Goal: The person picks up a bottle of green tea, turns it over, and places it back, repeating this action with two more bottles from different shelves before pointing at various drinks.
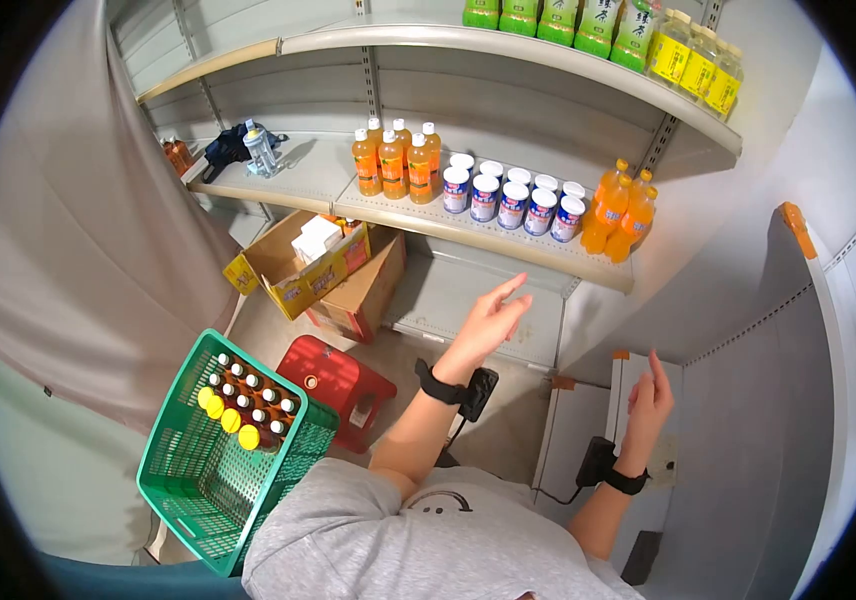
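My left hand is raised in front of the shelf, fingers partly stretched out, with nothing in it. Farther right, my right hand is up too, index finger extended and the other fingers loosely bent; I see nothing held. Both wrists wear black straps with small black boxes. Beyond my left hand, white-lidded cans stand in two rows on the middle shelf. To their left are orange-labelled juice bottles with white caps. Orange soda bottles stand at the shelf's right end. Neither hand touches any of these.
A green basket holding several dark bottles and yellow-lidded jars stands at lower left, beside a red stool. Open cartons sit under the shelf. Green tea bottles and yellow-labelled bottles line the top shelf. A grey panel rises at right.
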A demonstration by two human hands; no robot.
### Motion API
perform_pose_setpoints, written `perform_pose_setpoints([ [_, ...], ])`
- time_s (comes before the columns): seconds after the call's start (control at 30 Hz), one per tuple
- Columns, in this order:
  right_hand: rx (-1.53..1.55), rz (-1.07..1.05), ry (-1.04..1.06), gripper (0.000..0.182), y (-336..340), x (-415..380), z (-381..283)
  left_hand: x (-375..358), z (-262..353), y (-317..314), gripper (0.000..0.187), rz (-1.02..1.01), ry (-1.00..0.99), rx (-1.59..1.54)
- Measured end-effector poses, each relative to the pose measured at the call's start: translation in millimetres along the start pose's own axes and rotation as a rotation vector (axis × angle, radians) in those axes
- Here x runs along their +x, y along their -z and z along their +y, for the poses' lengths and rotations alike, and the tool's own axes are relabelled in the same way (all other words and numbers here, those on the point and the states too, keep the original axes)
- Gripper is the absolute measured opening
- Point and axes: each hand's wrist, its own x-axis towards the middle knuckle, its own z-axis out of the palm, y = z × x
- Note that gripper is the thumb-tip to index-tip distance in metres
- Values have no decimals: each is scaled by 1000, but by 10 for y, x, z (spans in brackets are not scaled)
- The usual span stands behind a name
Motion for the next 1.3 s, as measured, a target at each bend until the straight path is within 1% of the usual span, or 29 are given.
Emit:
perform_pose_setpoints([
  [0.03,1,-2,-18,33,-3,3,2,8,25,8,48,-1,-4,3],
  [0.1,6,-2,-28,33,-22,-19,-42,-15,60,30,49,-64,-106,66],
  [0.13,11,-3,-37,32,-30,-31,-54,8,56,70,49,-61,-105,66],
  [0.2,9,-15,-27,31,-16,-16,-21,149,19,210,52,38,-174,132],
  [0.23,8,-23,-18,31,-5,-8,-6,211,-23,292,52,42,-176,132],
  [0.3,18,-24,-33,30,9,-1,5,322,-160,499,52,267,-168,177],
  [0.37,26,-23,-46,30,22,6,8,388,-333,768,52,475,-250,440],
  [0.4,35,-30,-44,30,29,15,3,335,-279,851,50,547,-243,543],
  [0.5,28,-33,-35,29,58,46,45,217,-73,994,49,719,-648,707],
  [0.57,15,-26,-32,29,51,66,71,160,59,1046,49,701,-576,451],
  [0.6,1,-28,-39,29,36,65,75,14,290,961,50,729,-502,530],
  [0.67,-9,-30,-47,28,19,61,74,15,349,1020,51,715,-456,470],
  [0.7,-19,-39,-42,28,9,60,68,70,301,1084,50,699,-416,431],
  [0.77,-26,-51,-45,28,-8,48,56,464,-232,1398,50,678,-546,363],
  [0.8,-7,-67,-42,28,-9,49,34,444,-365,1469,50,714,-265,559],
  [0.83,16,-79,-34,28,-18,61,21,410,-399,1453,51,737,-293,670],
  [0.87,26,-73,-30,28,-26,100,33,377,-434,1408,51,714,-276,586],
  [0.9,12,-75,-28,28,-4,122,56,295,-344,1263,51,687,-250,503],
  [0.97,-18,-81,-43,28,42,72,71,357,-346,1199,51,607,-274,503],
  [1.03,-9,-63,-57,28,7,75,2,361,-194,1066,52,568,-224,525],
  [1.13,-9,-68,-55,28,6,78,42,576,-414,1125,52,527,-223,491],
  [1.17,-7,-68,-56,28,7,78,47,698,-611,1190,51,521,-204,469],
  [1.2,9,-73,-62,28,14,69,58,770,-791,1282,52,539,-140,551],
  [1.23,25,-76,-68,28,27,63,69,756,-810,1286,52,553,-77,634],
  [1.27,31,-66,-66,28,54,84,84,753,-817,1283,52,544,-84,639],
  [1.3,14,-63,-66,28,98,101,108,655,-660,1194,52,544,-153,567],
])
